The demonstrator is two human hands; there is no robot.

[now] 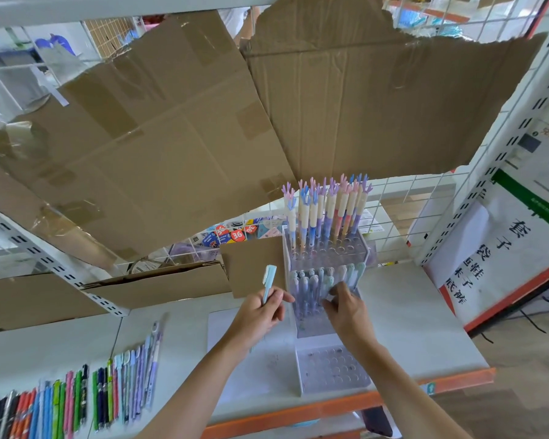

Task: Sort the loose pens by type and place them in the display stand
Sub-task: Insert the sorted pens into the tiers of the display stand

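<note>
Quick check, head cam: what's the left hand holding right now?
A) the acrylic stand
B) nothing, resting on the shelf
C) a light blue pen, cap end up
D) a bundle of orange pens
C: the left hand grips a single light blue pen with its capped end pointing up, beside the display stand.

Torn cardboard sheets (178, 128) hang at twelve o'clock before a white wire grid (403, 217); a Chinese-lettered sign (501, 248) leans at three o'clock.

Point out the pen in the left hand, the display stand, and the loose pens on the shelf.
Light blue pen (269, 282), head view, on its cap.
Display stand (333, 370), head view, on its empty front tier.
Loose pens (76, 400), head view, mid-row.
</note>
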